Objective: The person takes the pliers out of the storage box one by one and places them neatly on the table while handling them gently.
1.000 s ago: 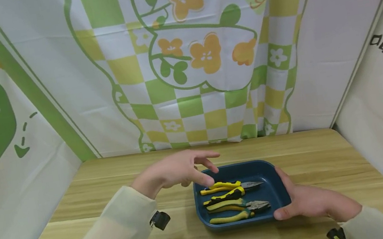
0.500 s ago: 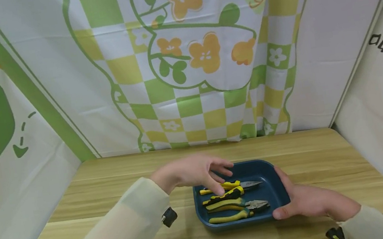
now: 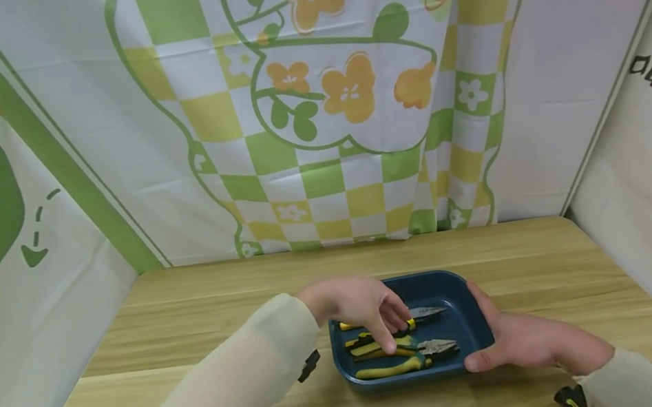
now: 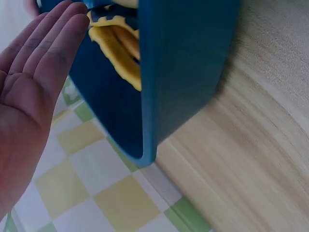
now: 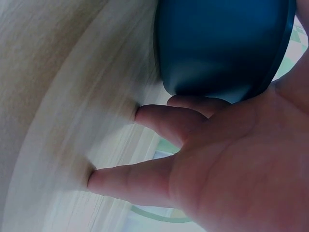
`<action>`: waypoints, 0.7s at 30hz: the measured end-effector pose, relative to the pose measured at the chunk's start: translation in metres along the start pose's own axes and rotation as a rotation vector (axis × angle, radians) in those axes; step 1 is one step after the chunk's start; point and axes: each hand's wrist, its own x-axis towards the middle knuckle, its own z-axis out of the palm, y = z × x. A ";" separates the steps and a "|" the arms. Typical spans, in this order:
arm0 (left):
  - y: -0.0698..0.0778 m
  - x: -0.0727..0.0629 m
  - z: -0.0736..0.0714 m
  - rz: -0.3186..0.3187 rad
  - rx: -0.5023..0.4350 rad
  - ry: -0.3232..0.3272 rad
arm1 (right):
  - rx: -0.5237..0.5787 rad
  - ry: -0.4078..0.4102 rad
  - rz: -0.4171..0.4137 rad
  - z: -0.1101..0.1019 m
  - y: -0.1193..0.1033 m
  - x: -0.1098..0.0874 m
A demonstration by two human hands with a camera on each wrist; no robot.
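Observation:
A dark blue tray point(image 3: 471, 322) stands on the table with two pairs of pliers lying in it. The long-nose pliers point(image 3: 431, 311), with yellow and black handles, lie towards the back; the combination pliers point(image 3: 436, 346), with yellow-green handles, lie in front. My left hand point(image 3: 368, 303) is over the tray's left part and hides some of the handles. Its fingers point(image 4: 58, 46) look straight and hold nothing. With my right hand point(image 3: 523, 340) I hold the tray's right end, thumb at the near corner and index finger at the far side. Two lower fingers point(image 5: 130, 185) reach the tabletop.
The wooden table point(image 3: 201, 297) extends on both sides of the tray. A patterned curtain point(image 3: 323, 183) hangs behind its back edge, and printed cloth walls point(image 3: 86, 230) stand at left and right.
My left hand has moved right and down, from the tray's left rim to over the plier handles. My right hand and the tray have stayed in place.

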 end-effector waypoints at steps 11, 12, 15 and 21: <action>0.006 0.019 0.010 -0.052 0.174 0.015 | 0.004 0.001 -0.005 -0.001 -0.003 -0.002; 0.007 0.019 0.011 -0.056 0.185 0.015 | 0.005 0.000 -0.004 -0.001 -0.003 -0.002; 0.008 0.022 0.013 -0.063 0.214 0.020 | 0.003 -0.003 0.001 -0.001 -0.003 -0.002; 0.010 0.025 0.017 -0.075 0.221 0.052 | -0.002 -0.004 0.005 -0.001 -0.002 -0.001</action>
